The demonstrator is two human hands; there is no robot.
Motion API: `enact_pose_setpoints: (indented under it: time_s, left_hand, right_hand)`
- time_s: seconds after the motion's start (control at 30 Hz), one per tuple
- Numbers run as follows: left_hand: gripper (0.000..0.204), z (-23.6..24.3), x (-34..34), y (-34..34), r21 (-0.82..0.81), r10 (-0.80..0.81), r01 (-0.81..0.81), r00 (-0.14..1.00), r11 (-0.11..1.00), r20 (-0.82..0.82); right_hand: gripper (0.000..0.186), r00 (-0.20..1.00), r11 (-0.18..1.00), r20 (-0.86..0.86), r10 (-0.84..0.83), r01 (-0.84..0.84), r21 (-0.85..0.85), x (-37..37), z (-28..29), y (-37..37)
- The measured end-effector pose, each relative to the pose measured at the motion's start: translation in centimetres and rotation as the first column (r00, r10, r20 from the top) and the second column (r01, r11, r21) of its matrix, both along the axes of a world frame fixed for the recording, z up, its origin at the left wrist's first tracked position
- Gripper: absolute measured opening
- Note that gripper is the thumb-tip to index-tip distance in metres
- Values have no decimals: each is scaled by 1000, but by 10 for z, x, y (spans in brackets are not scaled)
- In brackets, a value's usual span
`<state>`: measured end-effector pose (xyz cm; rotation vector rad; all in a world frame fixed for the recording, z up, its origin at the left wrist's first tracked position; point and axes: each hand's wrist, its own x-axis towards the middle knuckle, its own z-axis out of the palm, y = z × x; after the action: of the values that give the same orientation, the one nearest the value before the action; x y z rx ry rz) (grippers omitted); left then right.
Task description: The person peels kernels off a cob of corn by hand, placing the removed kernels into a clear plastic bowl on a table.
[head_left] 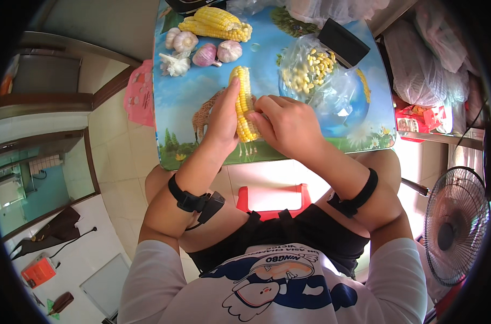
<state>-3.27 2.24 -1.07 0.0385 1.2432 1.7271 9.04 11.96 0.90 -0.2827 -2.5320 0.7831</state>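
Note:
My left hand (222, 114) is wrapped round an ear of yellow corn (244, 102), held upright above the near part of the table. From the right, my right hand (288, 121) presses its thumb against the kernels, its other fingers curled; whether a loose kernel is in them cannot be seen. To the right, loose pale yellow kernels (315, 67) lie in a clear plastic bag (332, 100) on a blue round plate (359, 116). More ears of corn (213, 24) lie at the far left, with several garlic bulbs (205, 54) in front of them.
The table (175, 105) has a printed cover with a giraffe and flowers. A black box-like object (344, 43) stands beside the bag. Plastic bags (426, 70) fill a shelf at the right, above a fan (454, 227). A red stool (272, 201) is below the table's near edge.

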Motion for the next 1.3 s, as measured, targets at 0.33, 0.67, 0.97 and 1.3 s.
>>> enact_pose_setpoints:
  time_s: [0.33, 0.67, 0.97, 1.3]
  left_hand:
    - [42, -10, -6, -2, 8, -26, 26, 999, 1000, 38]
    - [41, 2, -3, -3, -71, -38, 39, 999, 997, 24]
    - [47, -6, -5, -4, -21, -64, 65, 998, 998, 29]
    - [44, -4, -2, -4, -5, -51, 51, 997, 999, 49]
  right_hand:
    - [18, 1000, 984, -20, 17, -20, -179, 6, 7, -2]
    - [15, 998, 859, -58, -35, 1, -511, 14, 33, 27]
    - [13, 919, 802, -82, -386, 290, -521, 21, 26, 85]
    - [10, 901, 754, 21, -433, 375, -540, 19, 9, 97]
